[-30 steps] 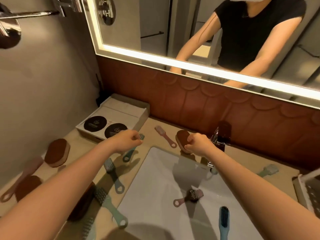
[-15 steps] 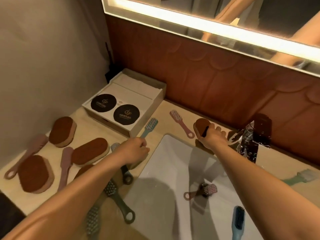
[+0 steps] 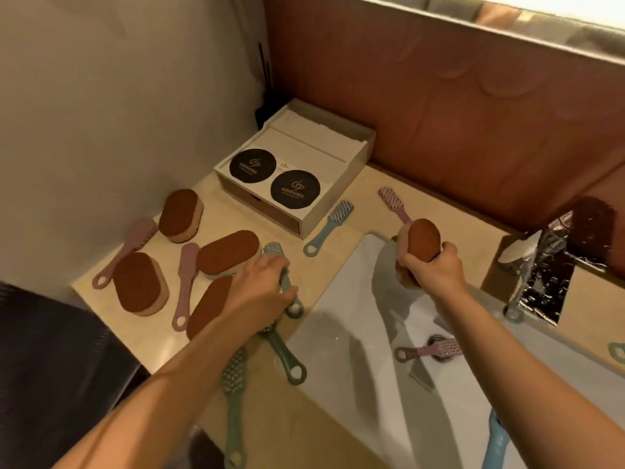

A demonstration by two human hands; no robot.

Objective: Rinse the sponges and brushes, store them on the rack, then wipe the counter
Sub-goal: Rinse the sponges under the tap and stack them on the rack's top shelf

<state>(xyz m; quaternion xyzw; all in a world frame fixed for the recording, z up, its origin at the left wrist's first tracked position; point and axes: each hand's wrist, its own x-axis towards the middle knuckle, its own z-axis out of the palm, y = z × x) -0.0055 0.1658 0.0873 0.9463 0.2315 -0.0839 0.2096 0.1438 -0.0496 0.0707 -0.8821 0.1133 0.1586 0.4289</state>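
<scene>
The right hand (image 3: 434, 274) holds a brown oval sponge with a pale foam underside (image 3: 422, 242); its fingers wrap round the lower half; the sponge is up in the air over the back left corner of the white sink (image 3: 338, 360), well apart from the shiny metal tap (image 3: 548, 275). The left hand (image 3: 260, 289) is down on the beige tabletop (image 3: 211, 214); its fingers curl round the handle of a teal plastic brush with a ring at its end (image 3: 274, 249).

I think the job now is to pick things up and wash them. No water can be seen coming from the tap, so a hand may have to turn it on first; that is hard with both hands full, so it may help to drop the brush in the sink. Carry the sponge across over the sink, not over the tabletop, so drips fall inside; hold it under the water and squeeze it a few times.

A pink plastic brush (image 3: 429, 350) lies in the sink right on the drain; it could slow the water going down, so nudge it aside. A blue plastic brush (image 3: 495, 445) lies in the sink too. Four more brown sponges (image 3: 138, 286) and more brushes wait on the tabletop, so most of the washing is not done. The rack is not in view.
</scene>
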